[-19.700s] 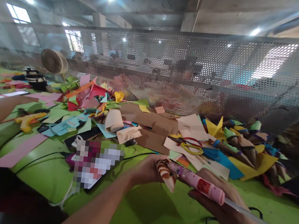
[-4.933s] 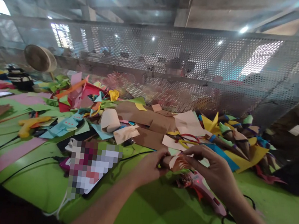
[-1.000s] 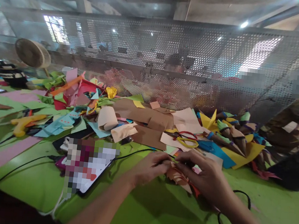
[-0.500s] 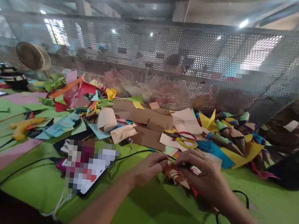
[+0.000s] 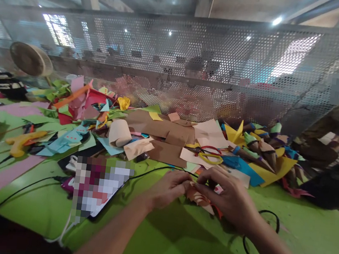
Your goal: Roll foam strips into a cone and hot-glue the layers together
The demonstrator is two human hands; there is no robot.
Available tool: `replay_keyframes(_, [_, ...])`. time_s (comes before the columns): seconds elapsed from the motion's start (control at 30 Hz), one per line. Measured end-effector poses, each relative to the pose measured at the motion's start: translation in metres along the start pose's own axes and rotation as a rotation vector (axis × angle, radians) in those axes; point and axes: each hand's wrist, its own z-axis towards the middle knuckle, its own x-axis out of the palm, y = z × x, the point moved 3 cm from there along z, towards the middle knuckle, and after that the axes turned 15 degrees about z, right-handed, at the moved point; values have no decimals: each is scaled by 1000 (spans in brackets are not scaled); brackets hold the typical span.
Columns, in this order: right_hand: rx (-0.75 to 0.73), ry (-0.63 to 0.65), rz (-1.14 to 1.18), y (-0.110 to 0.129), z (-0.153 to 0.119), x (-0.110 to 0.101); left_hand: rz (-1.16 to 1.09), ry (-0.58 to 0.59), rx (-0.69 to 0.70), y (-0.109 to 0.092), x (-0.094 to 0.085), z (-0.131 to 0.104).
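A layered piece of peach-coloured paper (image 5: pixel 198 197), its strips overlapping in folds, is held between my two hands just above the green tabletop. My left hand (image 5: pixel 166 189) pinches its left end with thumb and fingertips. The closed fingers of my right hand (image 5: pixel 227 196) grip its upper right side and cover part of it. A bit of red-orange paper (image 5: pixel 217 210) shows beneath my right hand. Scissors with red and yellow handles (image 5: pixel 211 155) lie just beyond, on pale paper.
A yellow glue gun (image 5: pixel 22 144) lies left, with its cord. Nearer are a blurred phone-like device (image 5: pixel 107 191) and cables. Brown card (image 5: pixel 169 153), a cream paper roll (image 5: pixel 119 132) and paper scraps line the back, before a perforated metal screen (image 5: pixel 166 52). Paper cones (image 5: pixel 261 148) lie right.
The camera view has shifted slightly. My right fingers have moved a little on the peach paper; both hands keep their hold. At the far left, a brown shape has come further into view.
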Motion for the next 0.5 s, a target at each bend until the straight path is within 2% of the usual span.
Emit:
replay_keyframes(0.23, [56,-10,42,0,0,1,-25,6,20,1,1,1])
replay_keyframes(0.5, [159,-22,172,-5,3,-2,-134,18,-40,3,1,-2])
